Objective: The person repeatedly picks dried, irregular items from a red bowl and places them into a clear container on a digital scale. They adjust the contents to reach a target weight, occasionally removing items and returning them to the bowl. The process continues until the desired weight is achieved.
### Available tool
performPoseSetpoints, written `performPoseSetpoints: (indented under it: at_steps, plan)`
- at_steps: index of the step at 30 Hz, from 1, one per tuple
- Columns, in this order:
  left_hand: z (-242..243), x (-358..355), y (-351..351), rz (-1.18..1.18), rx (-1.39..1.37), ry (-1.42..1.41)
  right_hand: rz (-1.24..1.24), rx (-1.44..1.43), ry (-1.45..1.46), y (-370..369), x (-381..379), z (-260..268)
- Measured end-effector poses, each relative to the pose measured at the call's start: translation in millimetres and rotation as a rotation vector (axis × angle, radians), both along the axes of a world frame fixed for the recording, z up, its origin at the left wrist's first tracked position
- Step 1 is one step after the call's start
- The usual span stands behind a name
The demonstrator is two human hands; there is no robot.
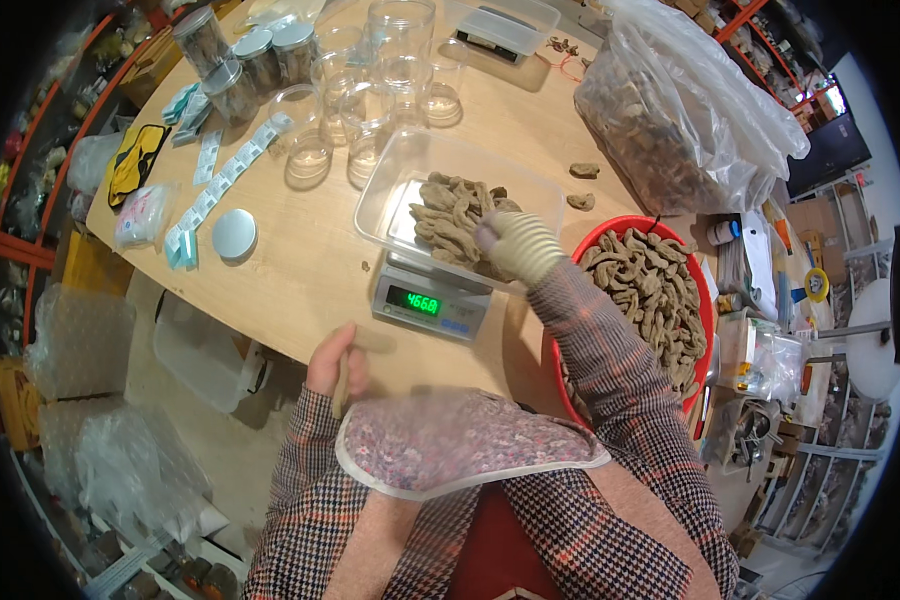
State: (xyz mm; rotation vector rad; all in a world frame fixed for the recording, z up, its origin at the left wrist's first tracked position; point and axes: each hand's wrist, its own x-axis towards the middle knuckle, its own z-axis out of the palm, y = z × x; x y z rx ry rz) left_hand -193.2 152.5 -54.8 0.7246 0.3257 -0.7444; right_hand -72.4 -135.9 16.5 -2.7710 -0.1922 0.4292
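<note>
My right hand [521, 244], in a striped knit glove, is inside a clear plastic tub [375, 187] over a heap of dried brown roots [450, 217]. Its fingers are curled and partly hidden, so I cannot tell whether they grip a root. Under the tub's near side is a digital scale [431, 304] with lit green digits. My left hand [337, 364] is at the table's near edge, left of the scale. A blurred beige shape is by its fingers; whether it is held is unclear. More roots fill a red basin [701, 300] beside my right forearm.
Several clear jars [367, 112] stand behind the tub, with lidded jars [292, 52] further left. A silver lid [235, 235] and a label strip [229, 176] lie on the table [300, 292]. A large plastic bag [645, 127] stands far right, near two loose roots [583, 171].
</note>
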Motion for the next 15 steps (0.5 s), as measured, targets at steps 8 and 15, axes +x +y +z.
performPoseSetpoints:
  at_steps: [8, 15]
  plan:
    - [-5.9, 3.4, -2.0, -0.031, -0.170, 0.075, -0.770, 0.126, -0.406, -250.2, -92.2, -28.3]
    - [1.0, 2.5, -27.6, -0.053, -0.054, 0.265, -1.143, -0.109, -0.082, -418.4, -166.4, -138.0]
